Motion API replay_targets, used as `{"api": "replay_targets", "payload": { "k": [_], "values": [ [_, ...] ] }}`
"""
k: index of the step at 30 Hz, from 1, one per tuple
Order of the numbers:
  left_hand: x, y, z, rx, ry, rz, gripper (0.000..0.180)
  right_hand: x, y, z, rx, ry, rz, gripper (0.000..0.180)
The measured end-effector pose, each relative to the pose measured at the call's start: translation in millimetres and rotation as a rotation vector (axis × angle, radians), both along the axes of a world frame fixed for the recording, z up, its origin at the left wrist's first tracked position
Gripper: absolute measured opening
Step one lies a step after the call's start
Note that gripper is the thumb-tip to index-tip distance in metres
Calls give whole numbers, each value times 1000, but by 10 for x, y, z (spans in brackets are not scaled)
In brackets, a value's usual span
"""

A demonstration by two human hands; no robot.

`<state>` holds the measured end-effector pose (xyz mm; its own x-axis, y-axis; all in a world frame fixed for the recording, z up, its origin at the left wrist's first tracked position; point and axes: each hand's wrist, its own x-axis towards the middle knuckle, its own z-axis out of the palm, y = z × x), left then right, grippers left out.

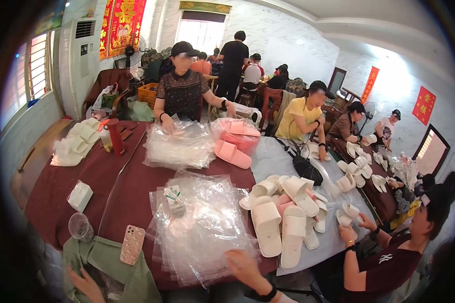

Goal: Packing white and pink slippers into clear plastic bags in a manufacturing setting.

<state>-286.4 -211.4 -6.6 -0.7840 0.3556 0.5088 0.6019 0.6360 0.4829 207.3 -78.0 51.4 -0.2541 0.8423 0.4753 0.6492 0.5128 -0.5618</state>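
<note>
The right hand is laid spread on the near edge of the plastic bags (stacked ahead on the worktop); the left hand, fingers loose, rests on green cloth, farther off.

We see a dark maroon cloth over the desk. On it lies a stack of clear, shiny plastic bags. The white foam slippers lie on a pale grey cloth, and two pink foam slippers are further away. The flat phone case is pink with a small spotted pattern. The soft folded cloth is sage green. The tall bottle is red.
</note>
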Motion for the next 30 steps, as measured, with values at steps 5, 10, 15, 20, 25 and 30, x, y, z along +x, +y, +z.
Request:
{"api": "replay_targets", "payload": {
  "k": [5, 10, 15, 20, 25, 30],
  "values": [
    [1426, 925, 232, 189, -269, -709, 38, 636, -81, -184, -210, 198, -528, 17],
    [2534, 1296, 42, -146, 223, -1216, 37, 1112, -39, -573, -194, 129, -695, 21],
    [2909, 1438, -277, -322, 174, -1221, 43, 1332, 240, -677, -116, 149, -574, 31],
    [2862, 1359, -393, -232, 186, -1210, 44, 1530, 554, -600, -240, 295, -592, 34],
    [2852, 1304, -400, -268, 157, -1202, 43, 1469, 609, -463, -203, 254, -719, 34],
    [2871, 1338, -429, -248, 143, -1212, 45, 1499, 771, -468, -91, -196, -676, 29]
  ]
}}
